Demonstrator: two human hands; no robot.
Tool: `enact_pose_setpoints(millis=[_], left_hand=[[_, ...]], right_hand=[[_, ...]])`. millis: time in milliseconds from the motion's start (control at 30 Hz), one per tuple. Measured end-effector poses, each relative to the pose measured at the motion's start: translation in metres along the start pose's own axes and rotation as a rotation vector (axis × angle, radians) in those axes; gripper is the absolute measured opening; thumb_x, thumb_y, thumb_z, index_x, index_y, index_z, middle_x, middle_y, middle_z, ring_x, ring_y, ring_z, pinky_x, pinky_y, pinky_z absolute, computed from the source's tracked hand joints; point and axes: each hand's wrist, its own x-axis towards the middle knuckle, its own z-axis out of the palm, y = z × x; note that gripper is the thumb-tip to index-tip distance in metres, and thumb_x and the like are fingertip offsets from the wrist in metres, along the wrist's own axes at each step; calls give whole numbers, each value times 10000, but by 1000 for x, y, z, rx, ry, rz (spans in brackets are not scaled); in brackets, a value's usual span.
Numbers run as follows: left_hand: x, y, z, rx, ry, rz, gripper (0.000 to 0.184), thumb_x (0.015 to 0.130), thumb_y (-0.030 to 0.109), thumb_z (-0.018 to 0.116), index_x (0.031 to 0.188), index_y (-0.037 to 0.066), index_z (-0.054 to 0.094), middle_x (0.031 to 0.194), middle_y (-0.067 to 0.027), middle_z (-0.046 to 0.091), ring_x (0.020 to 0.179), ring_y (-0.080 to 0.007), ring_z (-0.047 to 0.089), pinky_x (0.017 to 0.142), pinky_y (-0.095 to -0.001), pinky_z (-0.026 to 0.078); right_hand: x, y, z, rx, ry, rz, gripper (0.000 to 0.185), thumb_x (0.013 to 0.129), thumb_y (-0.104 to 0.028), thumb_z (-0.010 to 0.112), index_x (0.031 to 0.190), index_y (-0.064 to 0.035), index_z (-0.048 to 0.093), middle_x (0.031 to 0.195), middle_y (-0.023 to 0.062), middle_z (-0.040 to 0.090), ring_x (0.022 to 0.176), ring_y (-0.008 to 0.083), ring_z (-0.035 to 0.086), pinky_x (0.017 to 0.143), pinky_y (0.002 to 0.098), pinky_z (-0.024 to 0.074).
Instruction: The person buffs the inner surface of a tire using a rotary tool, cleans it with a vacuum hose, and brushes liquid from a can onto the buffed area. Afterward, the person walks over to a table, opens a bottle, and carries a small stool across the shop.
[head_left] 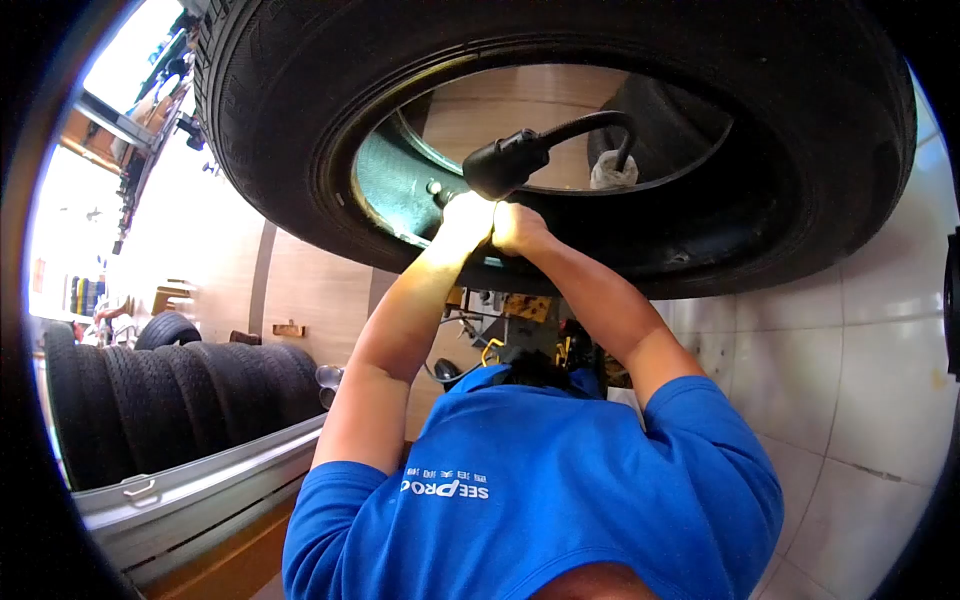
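A large black tire stands in front of me, its opening facing me. Both my arms reach into it. My left hand, brightly lit, is closed at the lower inner wall; a small dark piece with a pale round end shows beside its fingers. Pressed against it is my right hand, its fingers also curled. What they grip is mostly hidden. Just above them hangs the black head of a gooseneck lamp, lighting a pale patch of the tire's inner liner.
A row of tires stands at lower left behind a grey metal rail. White wall tiles are on the right. Wrapped in white, the lamp's base shows through the tire opening. Cables and yellow parts lie below the tire.
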Motion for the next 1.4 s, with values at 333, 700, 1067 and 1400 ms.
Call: enact_pose_setpoints(millis=[333, 700, 1067, 1400], left_hand=[[-3, 9, -14, -11, -149, -23, 166, 826, 162, 539, 892, 44, 634, 891, -204, 660, 843, -360, 654, 760, -442, 520], [-2, 5, -14, -64, -116, -74, 190, 850, 179, 509, 957, 51, 600, 945, -203, 644, 868, -365, 642, 753, -453, 517], [-5, 4, -6, -5, -60, -47, 189, 818, 165, 542, 836, 38, 681, 824, -181, 687, 791, -343, 675, 740, -429, 528], [-4, 5, -22, 29, -150, -4, 163, 801, 155, 554, 891, 43, 632, 896, -214, 656, 835, -368, 653, 728, -447, 524]], right_hand=[[3, 6, 2, -6, -46, 10, 291, 749, -190, 624, 981, -20, 669, 969, 229, 664, 922, 360, 653, 770, 427, 523], [0, 0, -5, 6, -49, 20, 256, 718, -159, 628, 928, -17, 668, 947, 237, 659, 919, 361, 651, 755, 434, 526], [8, 7, 5, 5, -61, -41, 266, 725, -183, 629, 941, -35, 674, 944, 207, 670, 903, 365, 648, 754, 434, 525], [10, 14, 9, 21, -115, -109, 267, 729, -176, 617, 948, -30, 655, 968, 211, 665, 907, 365, 644, 753, 433, 518]])
